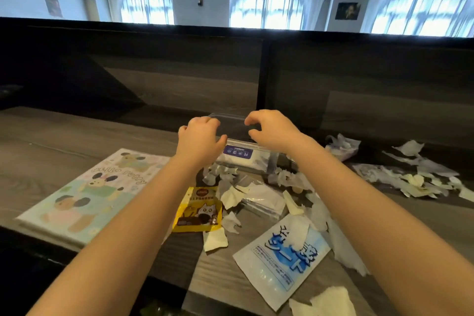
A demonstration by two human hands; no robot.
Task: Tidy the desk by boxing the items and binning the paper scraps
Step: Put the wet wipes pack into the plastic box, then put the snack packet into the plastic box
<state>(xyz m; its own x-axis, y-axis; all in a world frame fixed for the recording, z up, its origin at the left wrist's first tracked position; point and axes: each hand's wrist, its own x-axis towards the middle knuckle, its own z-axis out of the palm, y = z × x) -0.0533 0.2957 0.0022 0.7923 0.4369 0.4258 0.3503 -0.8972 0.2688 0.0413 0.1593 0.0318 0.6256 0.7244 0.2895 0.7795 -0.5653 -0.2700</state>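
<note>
Grey wood-grain desk (77, 136) fills the view, backed by a dark partition (179, 72) just beyond the fingertips. Both bare forearms reach forward to the back of the desk.

Largest of the loose things is a pastel picture pad (84, 195) with cartoon animals. It lies flat, well to the left of the left fingers and nearer the person. Nearer still, below the right fingers, lies a white and blue sachet (279, 256).

Directly under the fingers stands a clear box (269, 164) holding a wipes pack (238, 152) with a blue label. Over it is a clear lid (230, 123), between the two hands. The left hand (200, 136) has its fingers curled round the lid's left end. The right hand (272, 131) curls forefinger and thumb round the right end, with a narrow gap between them. The picture is blurred, so how firmly either grips is unclear.

A yellow snack packet (197, 210) lies below the left fingers, beside the left forearm. A crumpled bag (342, 145) sits to the right of the right fingers.

White paper scraps (230, 197) are strewn between the forearms, just nearer than the box. More scraps (415, 179) lie well right of the right fingers.
</note>
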